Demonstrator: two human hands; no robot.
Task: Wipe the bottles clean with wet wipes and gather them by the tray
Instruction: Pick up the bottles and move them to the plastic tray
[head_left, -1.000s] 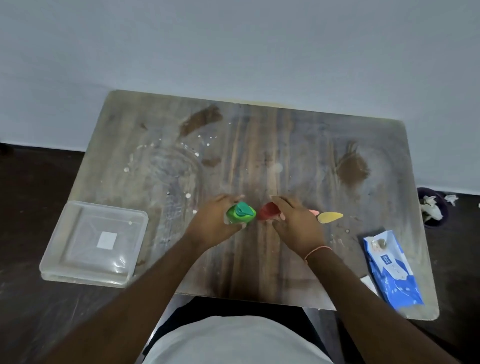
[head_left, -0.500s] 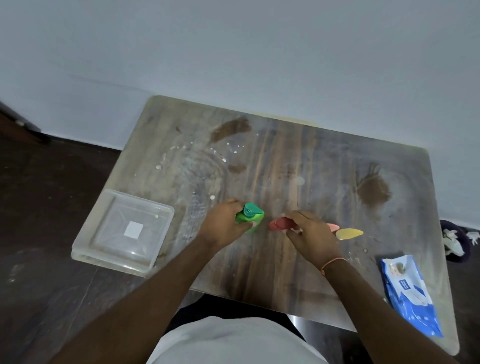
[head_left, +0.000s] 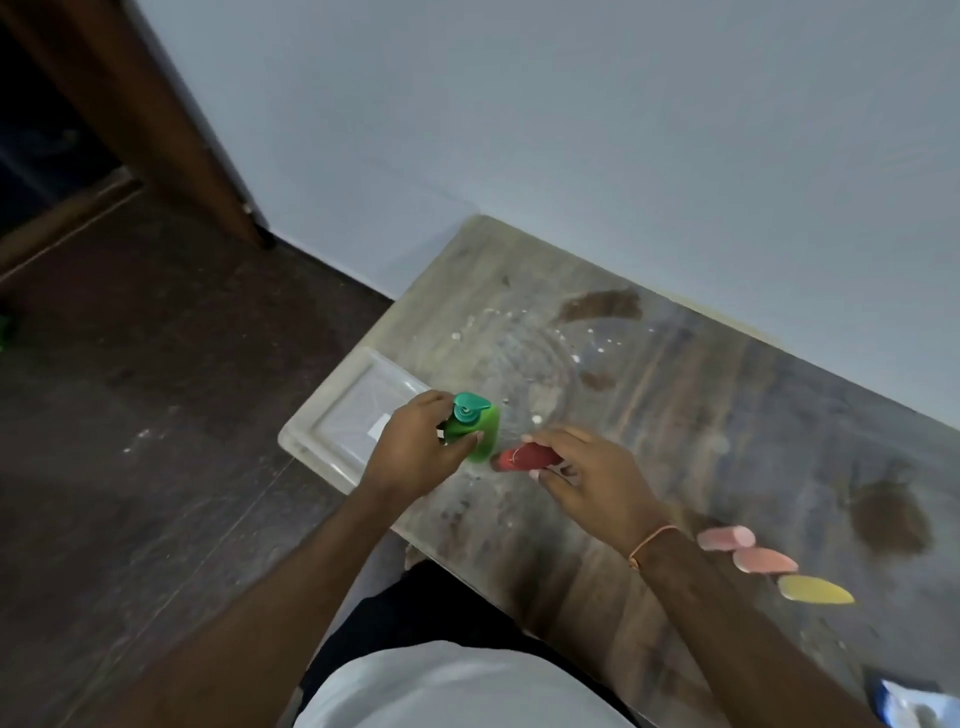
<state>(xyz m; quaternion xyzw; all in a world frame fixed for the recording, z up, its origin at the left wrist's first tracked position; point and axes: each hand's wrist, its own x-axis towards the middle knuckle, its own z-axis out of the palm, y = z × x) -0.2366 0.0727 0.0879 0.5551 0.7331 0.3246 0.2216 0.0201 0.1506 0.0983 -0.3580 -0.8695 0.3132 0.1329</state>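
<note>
A: Two hands in view, both busy. Biggest thing first: wooden bench (head_left: 701, 415), stained, white specks near the far left part, set against a pale wall (head_left: 571, 130). Dark floor (head_left: 156, 441) to the left, brown door frame (head_left: 156, 114) top left.

B: Tray?

A: Clear plastic tray (head_left: 343, 415) on the bench's left end, a white label showing through it. The left arm partly covers its near right side.

B: Hands?

A: Left hand (head_left: 415, 452) is clamped around the green bottle (head_left: 475, 434), which has a teal pump top and stands roughly upright just right of the tray. I can't tell if its base touches the bench. Right hand (head_left: 587, 478) is closed on the red bottle (head_left: 524, 457), lying sideways in the fingers with the narrow end pointing left, almost touching the green one. Thin orange band (head_left: 649, 543) on the right wrist.

B: Other bottles?

A: Three lying on the bench, well right of the hands, in a slanted row near the front edge: two pink bottles (head_left: 727, 538) (head_left: 763, 561) touching or nearly so, then a yellow bottle (head_left: 815, 590) just beside them. All blurred.

B: Wipes?

A: Blue and white wipes pack (head_left: 909, 706) at the bottom right corner, cut off by the frame. No loose wipe that I can make out in either hand.

B: Person?

A: White shirt (head_left: 457, 686) at the bottom, bare forearms.
</note>
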